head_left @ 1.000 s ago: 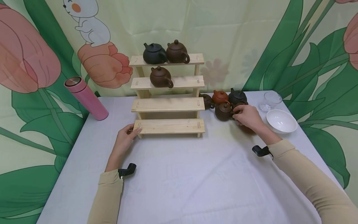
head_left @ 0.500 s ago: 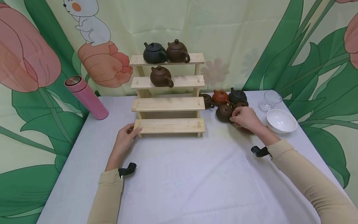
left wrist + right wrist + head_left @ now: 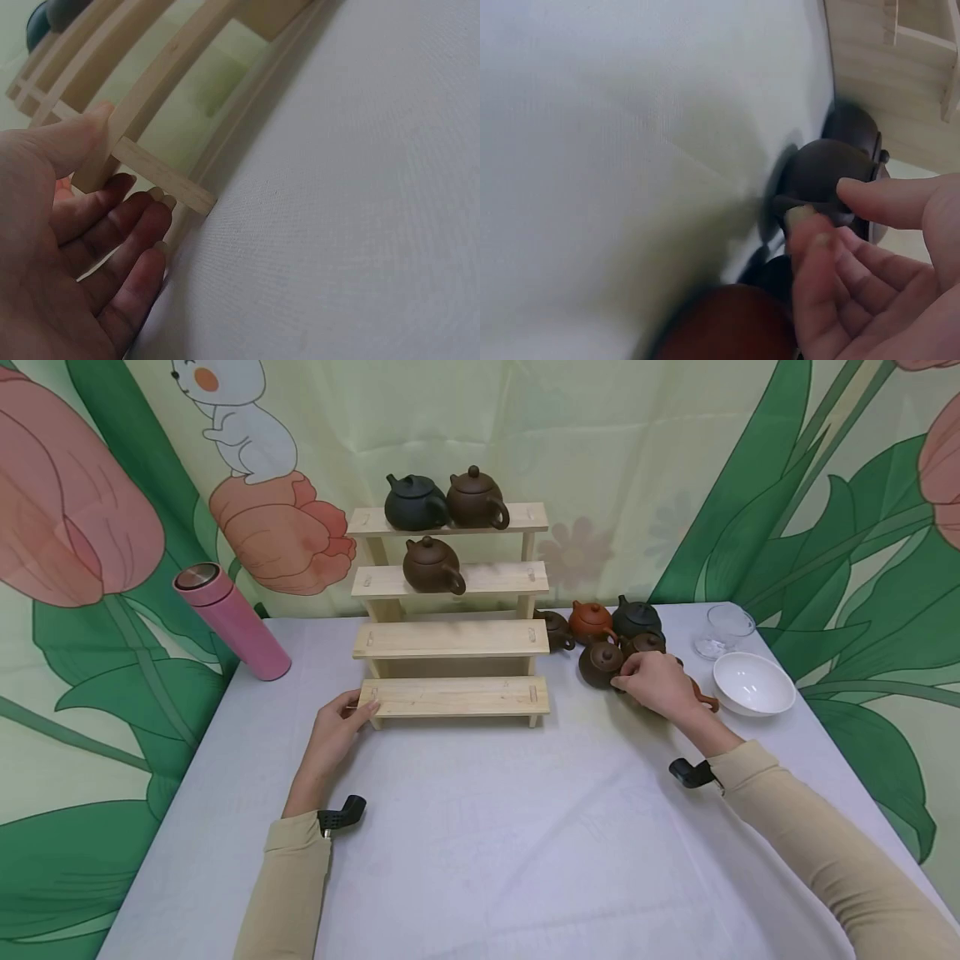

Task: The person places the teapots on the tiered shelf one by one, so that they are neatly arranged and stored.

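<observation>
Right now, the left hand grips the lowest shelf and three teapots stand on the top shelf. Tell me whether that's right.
Not three: the head view shows only two on the top shelf, a black teapot and a brown teapot. The left hand does grip the lowest shelf.

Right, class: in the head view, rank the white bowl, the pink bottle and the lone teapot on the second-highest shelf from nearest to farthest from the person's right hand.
From the right hand:
1. White bowl: on the table, just right of the hand.
2. Lone teapot: second-highest shelf, left of the hand.
3. Pink bottle: far left, beyond the wooden stand.
</observation>
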`<state>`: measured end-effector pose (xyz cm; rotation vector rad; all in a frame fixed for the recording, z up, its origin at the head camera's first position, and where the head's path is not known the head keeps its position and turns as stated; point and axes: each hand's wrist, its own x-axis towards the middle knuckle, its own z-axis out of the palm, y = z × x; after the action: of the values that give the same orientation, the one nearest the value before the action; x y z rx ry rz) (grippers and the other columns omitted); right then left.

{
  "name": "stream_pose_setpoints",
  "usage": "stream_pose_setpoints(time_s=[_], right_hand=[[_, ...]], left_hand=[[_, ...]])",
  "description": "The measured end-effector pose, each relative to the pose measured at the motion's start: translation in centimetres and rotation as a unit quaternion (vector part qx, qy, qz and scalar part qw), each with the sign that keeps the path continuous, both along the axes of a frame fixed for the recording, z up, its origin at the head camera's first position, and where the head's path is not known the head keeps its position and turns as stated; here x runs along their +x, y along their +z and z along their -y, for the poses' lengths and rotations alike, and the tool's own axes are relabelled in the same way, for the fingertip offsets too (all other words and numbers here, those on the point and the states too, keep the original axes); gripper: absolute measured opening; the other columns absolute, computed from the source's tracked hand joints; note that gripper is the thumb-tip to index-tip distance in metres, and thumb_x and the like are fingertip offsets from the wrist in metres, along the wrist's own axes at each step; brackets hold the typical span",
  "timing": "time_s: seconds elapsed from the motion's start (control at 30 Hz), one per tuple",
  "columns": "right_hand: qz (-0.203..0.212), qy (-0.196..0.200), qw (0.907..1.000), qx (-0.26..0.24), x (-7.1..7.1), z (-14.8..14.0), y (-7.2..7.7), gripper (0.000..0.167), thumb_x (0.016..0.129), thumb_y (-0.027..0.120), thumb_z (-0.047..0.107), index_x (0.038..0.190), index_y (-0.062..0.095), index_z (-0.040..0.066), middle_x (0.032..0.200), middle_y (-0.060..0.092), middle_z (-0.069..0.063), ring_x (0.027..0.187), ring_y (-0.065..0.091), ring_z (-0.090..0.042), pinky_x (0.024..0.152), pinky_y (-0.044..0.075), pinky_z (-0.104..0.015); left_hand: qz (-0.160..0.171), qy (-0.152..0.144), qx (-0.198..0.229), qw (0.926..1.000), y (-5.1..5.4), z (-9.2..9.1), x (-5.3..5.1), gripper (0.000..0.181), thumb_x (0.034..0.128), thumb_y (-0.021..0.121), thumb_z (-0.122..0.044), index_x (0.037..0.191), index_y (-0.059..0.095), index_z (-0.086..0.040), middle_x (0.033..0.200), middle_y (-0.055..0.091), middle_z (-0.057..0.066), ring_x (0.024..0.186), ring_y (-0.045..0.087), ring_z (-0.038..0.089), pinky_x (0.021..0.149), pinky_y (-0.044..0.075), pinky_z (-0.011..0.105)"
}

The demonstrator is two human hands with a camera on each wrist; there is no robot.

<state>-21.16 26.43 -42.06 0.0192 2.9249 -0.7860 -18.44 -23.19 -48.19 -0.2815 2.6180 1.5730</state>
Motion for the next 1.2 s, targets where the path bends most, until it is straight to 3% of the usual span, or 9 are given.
stream_pose_setpoints(time_s=[0.23, 0.37, 0.57, 0.77, 1.03, 1.2], right_hand=[[-0.008, 0.010, 0.9998, -0.013, 0.3, 0.5, -0.5, 0.030, 0.091, 0.066, 0.023, 0.071, 0.069, 0.002, 0.050, 0.055, 0.000, 0.052, 0.055, -0.017, 0.060, 0.038, -0.031], [-0.022, 0.003, 0.9990, -0.040, 0.4, 0.5, -0.6, 0.029, 0.092, 0.066, 0.023, 0.075, 0.072, 0.000, 0.054, 0.058, -0.005, 0.054, 0.056, -0.017, 0.064, 0.039, -0.031], [-0.031, -0.013, 0.9974, -0.064, 0.4, 0.3, -0.6, 0.025, 0.093, 0.066, 0.022, 0.084, 0.075, 0.000, 0.062, 0.065, -0.012, 0.055, 0.056, -0.017, 0.056, 0.041, -0.029], [-0.053, -0.010, 0.9965, -0.064, 0.7, 0.4, -0.4, 0.025, 0.093, 0.066, 0.024, 0.082, 0.074, 0.004, 0.058, 0.063, -0.008, 0.054, 0.052, -0.017, 0.057, 0.036, -0.029], [-0.080, -0.019, 0.9925, -0.091, 1.3, 0.9, 1.3, 0.019, 0.093, 0.069, 0.023, 0.096, 0.076, 0.006, 0.069, 0.070, -0.016, 0.055, 0.058, -0.012, 0.050, 0.041, -0.027], [-0.111, -0.019, 0.9893, -0.093, 1.3, 1.3, 2.8, 0.018, 0.092, 0.070, 0.022, 0.093, 0.077, 0.006, 0.067, 0.070, -0.013, 0.058, 0.062, -0.014, 0.060, 0.043, -0.028]], left_hand=[[-0.008, -0.007, 0.002, 0.9999, 0.1, 0.1, 0.1, 0.068, 0.0915, 0.065, -0.054, 0.142, 0.053, -0.010, 0.127, 0.060, 0.012, 0.105, 0.052, 0.019, 0.080, 0.049, 0.023], [-0.007, -0.010, 0.000, 0.9999, 0.1, 0.0, 0.2, 0.067, 0.0919, 0.064, -0.054, 0.142, 0.053, -0.010, 0.126, 0.060, 0.012, 0.104, 0.052, 0.019, 0.080, 0.048, 0.023], [-0.012, -0.014, -0.005, 0.9998, 0.1, -0.1, 0.3, 0.066, 0.0926, 0.063, -0.053, 0.141, 0.053, -0.009, 0.124, 0.061, 0.012, 0.102, 0.052, 0.019, 0.079, 0.048, 0.023], [-0.011, -0.013, -0.003, 0.9999, 0.0, 0.0, 0.3, 0.067, 0.0919, 0.064, -0.054, 0.141, 0.053, -0.010, 0.124, 0.060, 0.012, 0.102, 0.052, 0.019, 0.079, 0.049, 0.023], [0.003, -0.004, -0.004, 1.0000, 0.2, -0.1, 0.3, 0.067, 0.0923, 0.063, -0.054, 0.142, 0.052, -0.011, 0.127, 0.060, 0.011, 0.104, 0.052, 0.019, 0.081, 0.048, 0.023], [0.005, -0.005, -0.007, 1.0000, 0.3, 0.1, 0.2, 0.069, 0.0920, 0.062, -0.056, 0.143, 0.051, -0.011, 0.128, 0.059, 0.011, 0.105, 0.052, 0.018, 0.081, 0.049, 0.022]])
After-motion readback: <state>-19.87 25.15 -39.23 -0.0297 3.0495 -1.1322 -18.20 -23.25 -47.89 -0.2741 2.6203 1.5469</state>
